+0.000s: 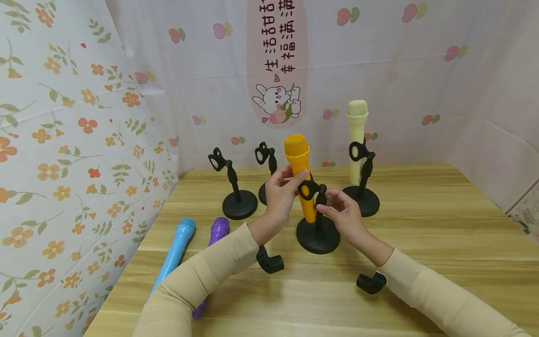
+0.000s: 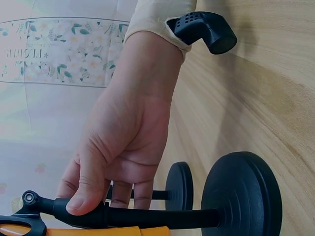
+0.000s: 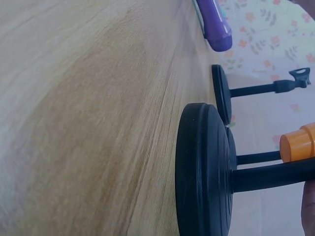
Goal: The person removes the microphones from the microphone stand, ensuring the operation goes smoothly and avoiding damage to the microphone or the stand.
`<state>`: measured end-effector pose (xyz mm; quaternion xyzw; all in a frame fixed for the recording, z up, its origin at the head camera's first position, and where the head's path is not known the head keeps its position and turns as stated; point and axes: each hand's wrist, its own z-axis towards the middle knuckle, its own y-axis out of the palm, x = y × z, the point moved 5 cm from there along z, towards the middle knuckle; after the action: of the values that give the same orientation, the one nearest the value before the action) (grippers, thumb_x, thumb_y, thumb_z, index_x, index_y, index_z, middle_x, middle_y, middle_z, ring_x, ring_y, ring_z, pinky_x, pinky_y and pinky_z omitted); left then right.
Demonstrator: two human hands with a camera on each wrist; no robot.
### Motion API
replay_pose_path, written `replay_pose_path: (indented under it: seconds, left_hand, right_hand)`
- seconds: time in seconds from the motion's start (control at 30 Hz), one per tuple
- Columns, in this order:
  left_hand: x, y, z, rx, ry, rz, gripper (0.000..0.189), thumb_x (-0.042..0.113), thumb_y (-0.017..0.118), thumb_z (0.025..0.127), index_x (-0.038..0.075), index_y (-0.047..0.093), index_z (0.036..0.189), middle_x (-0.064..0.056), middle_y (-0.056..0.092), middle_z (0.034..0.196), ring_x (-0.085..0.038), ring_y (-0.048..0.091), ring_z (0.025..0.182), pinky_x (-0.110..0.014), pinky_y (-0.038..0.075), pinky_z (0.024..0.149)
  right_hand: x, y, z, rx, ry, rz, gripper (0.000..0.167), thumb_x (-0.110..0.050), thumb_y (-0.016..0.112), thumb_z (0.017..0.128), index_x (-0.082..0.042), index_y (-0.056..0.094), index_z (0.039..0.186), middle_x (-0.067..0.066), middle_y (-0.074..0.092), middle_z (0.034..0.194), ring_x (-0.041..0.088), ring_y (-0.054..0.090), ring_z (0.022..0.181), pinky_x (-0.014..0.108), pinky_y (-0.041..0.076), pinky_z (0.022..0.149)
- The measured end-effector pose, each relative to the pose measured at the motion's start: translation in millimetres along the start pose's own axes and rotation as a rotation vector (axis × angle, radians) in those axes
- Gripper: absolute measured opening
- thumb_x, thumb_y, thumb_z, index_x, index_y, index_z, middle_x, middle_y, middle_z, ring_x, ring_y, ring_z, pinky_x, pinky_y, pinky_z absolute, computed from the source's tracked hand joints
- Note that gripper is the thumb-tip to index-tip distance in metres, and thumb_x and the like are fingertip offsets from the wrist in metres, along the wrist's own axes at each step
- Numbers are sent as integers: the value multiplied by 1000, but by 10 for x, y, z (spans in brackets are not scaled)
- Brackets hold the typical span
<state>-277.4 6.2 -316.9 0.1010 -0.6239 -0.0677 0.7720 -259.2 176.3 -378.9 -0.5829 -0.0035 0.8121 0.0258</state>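
Note:
An orange microphone [image 1: 297, 154] leans slightly, head up, in the round clip of a black desk stand [image 1: 318, 239]. My left hand [image 1: 279, 195] grips its upper body, thumb along the front beside the clip. Just under the clip joint, my right hand [image 1: 346, 216] pinches the stand's post between thumb and fingers. The left wrist view shows this right hand [image 2: 125, 132] with its thumb on the post, and the microphone's lower end [image 2: 113, 231] alongside. Low in the right wrist view stands the round base [image 3: 202, 172] on the table; most of the right hand is outside that view.
Behind to the right, a cream microphone [image 1: 357, 121] stands in another black stand [image 1: 363, 201]. Two stands with nothing in their clips [image 1: 239, 205] [image 1: 272, 164] are at the back left. A blue microphone [image 1: 177, 248] and a purple microphone [image 1: 219, 230] lie at the left.

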Motion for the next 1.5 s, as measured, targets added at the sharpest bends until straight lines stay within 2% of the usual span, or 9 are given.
replay_pose_path:
  seconds: [0.3, 0.5, 0.87, 1.5]
  left_hand:
    - [49, -7, 16, -20, -18, 8, 34, 30, 77, 85, 13, 69, 113, -5, 60, 103, -20, 54, 87, -35, 53, 76]
    - [97, -1, 43, -37, -35, -7, 34, 30, 77, 85, 13, 69, 114, -5, 60, 103, -20, 56, 90, -41, 52, 82]
    - [214, -3, 79, -22, -45, -19, 33, 30, 77, 85, 11, 70, 110, -5, 60, 101, -22, 58, 94, -38, 54, 79]
    - [392, 1, 154, -37, 16, -97, 35, 27, 76, 87, 7, 68, 113, -7, 61, 104, -24, 61, 99, -40, 55, 83]
  right_hand:
    - [-5, 1, -13, 5, 5, -9, 35, -3, 72, 88, 7, 56, 117, 1, 54, 97, 14, 53, 88, 19, 51, 82]
    - [-7, -2, -9, -2, -1, -28, 35, -5, 71, 88, 6, 56, 118, 3, 54, 98, 16, 52, 89, 18, 50, 82]
    - [32, -7, -9, -4, -1, -22, 33, -7, 73, 87, 1, 57, 114, 1, 55, 98, 15, 53, 88, 18, 51, 80]
    - [16, 1, -19, 11, 21, 17, 36, -3, 72, 88, 6, 55, 119, 0, 55, 96, 13, 53, 89, 18, 50, 81]
